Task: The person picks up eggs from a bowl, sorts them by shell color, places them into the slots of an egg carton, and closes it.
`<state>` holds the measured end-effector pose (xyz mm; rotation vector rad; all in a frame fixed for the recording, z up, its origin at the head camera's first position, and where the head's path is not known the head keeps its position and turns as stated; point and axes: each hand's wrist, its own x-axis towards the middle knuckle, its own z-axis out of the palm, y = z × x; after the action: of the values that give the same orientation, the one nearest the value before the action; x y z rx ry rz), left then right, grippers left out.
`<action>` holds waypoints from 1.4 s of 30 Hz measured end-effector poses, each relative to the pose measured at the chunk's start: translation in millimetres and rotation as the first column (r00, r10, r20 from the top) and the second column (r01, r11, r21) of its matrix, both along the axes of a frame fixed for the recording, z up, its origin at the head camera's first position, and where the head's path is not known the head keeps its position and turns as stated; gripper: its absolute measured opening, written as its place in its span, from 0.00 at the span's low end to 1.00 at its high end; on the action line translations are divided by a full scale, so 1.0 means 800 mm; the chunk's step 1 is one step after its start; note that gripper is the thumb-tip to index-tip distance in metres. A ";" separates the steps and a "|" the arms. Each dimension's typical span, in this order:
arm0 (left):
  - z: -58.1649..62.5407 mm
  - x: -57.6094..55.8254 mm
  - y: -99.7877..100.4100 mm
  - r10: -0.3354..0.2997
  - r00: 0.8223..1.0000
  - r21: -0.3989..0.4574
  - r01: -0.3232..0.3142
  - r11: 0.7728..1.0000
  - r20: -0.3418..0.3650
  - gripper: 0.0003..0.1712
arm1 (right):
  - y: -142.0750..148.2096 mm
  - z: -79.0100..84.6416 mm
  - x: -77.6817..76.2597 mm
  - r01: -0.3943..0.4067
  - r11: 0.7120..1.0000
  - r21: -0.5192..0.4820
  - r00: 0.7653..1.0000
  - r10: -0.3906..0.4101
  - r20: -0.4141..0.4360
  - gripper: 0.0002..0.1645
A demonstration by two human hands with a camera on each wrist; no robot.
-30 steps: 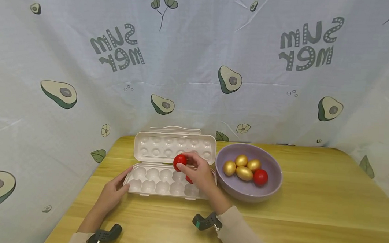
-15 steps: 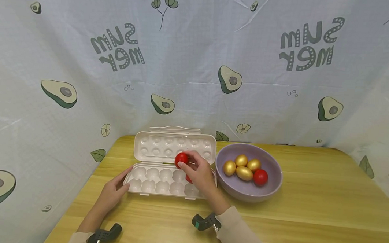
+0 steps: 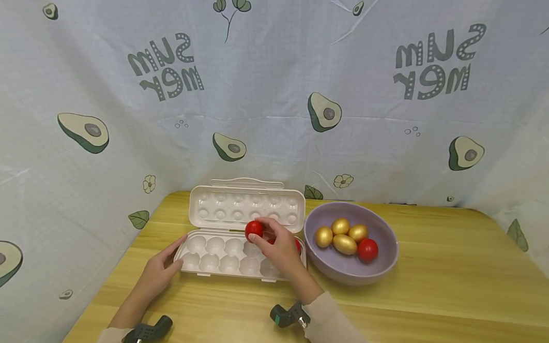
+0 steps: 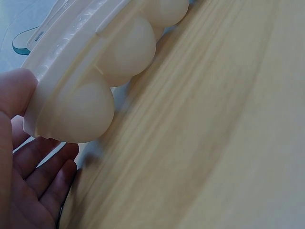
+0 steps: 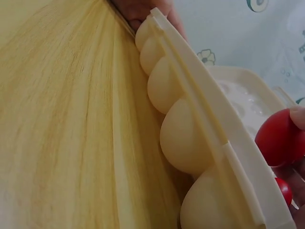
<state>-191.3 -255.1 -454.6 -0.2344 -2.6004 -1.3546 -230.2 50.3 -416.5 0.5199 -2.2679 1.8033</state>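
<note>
A cream plastic egg carton (image 3: 229, 264) lies opened on the table, its lid (image 3: 244, 207) tipped back. My left hand (image 3: 158, 275) holds the carton's left end; in the left wrist view the thumb (image 4: 18, 90) lies on the rim, other fingers around the end. With thumb and fingers, my right hand (image 3: 281, 248) pinches a red egg (image 3: 254, 231) above the back row of cups. Partly hidden by that hand, another red egg (image 3: 298, 246) sits in the back row at the right end. More red shows just behind the fingers.
Right of the carton stands a purple bowl (image 3: 388, 260) with several gold eggs (image 3: 345, 244) and one red egg (image 3: 368, 250) in it. A printed cloth (image 3: 276, 140) hangs behind the wooden table (image 3: 459, 285).
My right hand has shifted the red egg slightly up and right, then back left and down. A red egg at the carton's right end has come into view. The left hand keeps still.
</note>
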 end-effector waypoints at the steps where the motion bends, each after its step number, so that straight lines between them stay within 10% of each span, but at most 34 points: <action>1: 0.000 0.000 0.000 0.000 1.000 -0.001 0.000 1.000 -0.001 0.32 | 0.000 0.000 0.000 -0.001 1.000 0.010 1.000 0.001 -0.010 0.25; 42: -0.002 0.000 0.000 -0.002 1.000 -0.003 0.002 1.000 0.011 0.32 | -0.002 -0.005 0.005 -0.018 0.936 0.351 0.988 0.070 -0.137 0.18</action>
<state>-191.5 -255.2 -456.1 -0.2310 -2.6120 -1.3569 -226.2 49.0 -420.5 0.7414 -2.4970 1.3277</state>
